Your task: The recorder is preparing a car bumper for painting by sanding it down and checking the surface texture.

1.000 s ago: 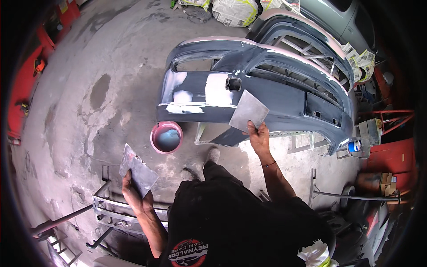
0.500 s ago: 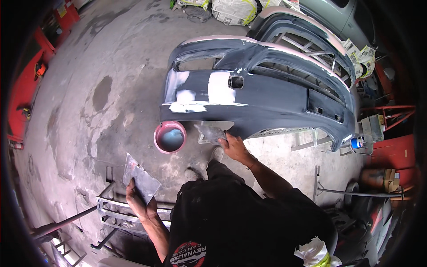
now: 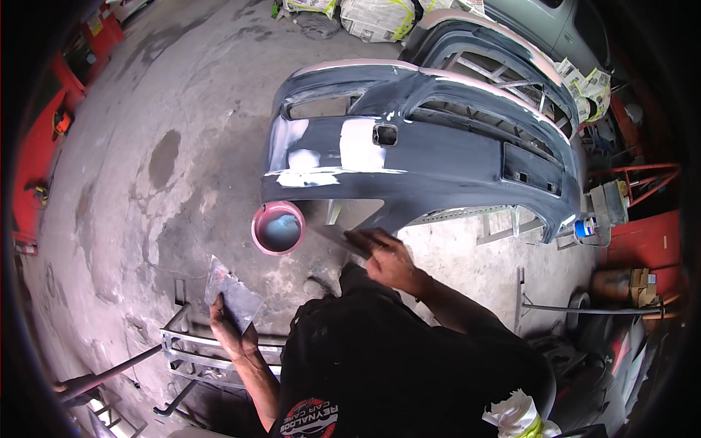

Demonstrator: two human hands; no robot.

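Observation:
My left hand [image 3: 230,328] grips a thin grey plate [image 3: 235,290], marked and tilted, at the lower left. My right hand [image 3: 388,259] has its fingers closed on a second grey flat plate [image 3: 337,239], blurred by motion and seen almost edge-on, just right of a pink bucket [image 3: 260,235]. Bluish water or liquid and a pale blue lump are inside the bucket. Beyond both hands stands a dark grey car bumper [image 3: 453,168] with white filler patches and a pinkish top edge.
A second bumper [image 3: 467,33] rests on a stand behind the first. Newspaper-wrapped parts [image 3: 376,16] and a silver car [image 3: 555,25] are at the back. Metal racks [image 3: 190,343] stand lower left; red equipment [image 3: 40,175] lines the left, with boxes [image 3: 641,288] at right.
My right hand has come down and left from in front of the bumper to beside the bucket, turning its plate edge-on. My left hand is slightly lower.

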